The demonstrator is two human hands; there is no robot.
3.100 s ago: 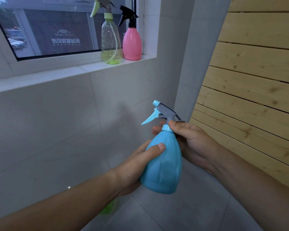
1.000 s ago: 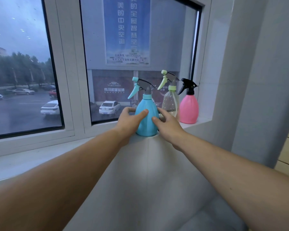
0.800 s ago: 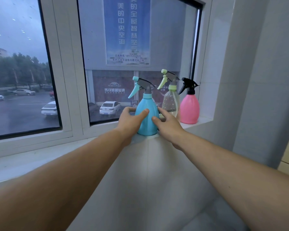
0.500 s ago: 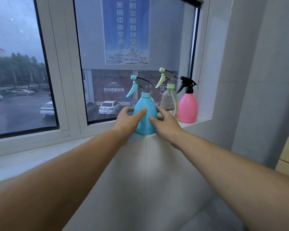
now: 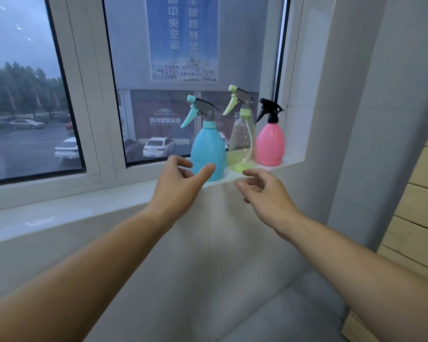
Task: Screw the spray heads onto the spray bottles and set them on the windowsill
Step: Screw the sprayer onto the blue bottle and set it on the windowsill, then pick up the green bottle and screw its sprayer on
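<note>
A: Where are the bottles?

B: All three stand upright in a row on the white windowsill [image 5: 89, 206], at its right end against the window pane. The blue spray bottle [image 5: 208, 154] is on the left, the clear yellow-green spray bottle [image 5: 241, 146] is in the middle, and the pink spray bottle [image 5: 269, 144] sits nearest the tiled corner. Each has its spray head fitted: a grey one with a teal trigger [image 5: 198, 111] on the blue bottle, a grey one with a pale green trigger [image 5: 239, 97] on the clear bottle, and a black one [image 5: 268, 109] on the pink bottle.

A: And the hands?

B: The left hand [image 5: 177, 188] hovers in front of the blue bottle's lower part, fingers loosely curled and spread, thumb and index finger apart, gripping nothing. The thumb tip overlaps the bottle in the picture; I cannot tell whether it touches.

A: The right one?

B: The right hand [image 5: 265, 191] is in front of the sill edge, below the clear bottle, fingers relaxed and parted, empty, touching no bottle.

A: Do the bottles touch one another?

B: They stand just beside each other; contact is unclear.
</note>
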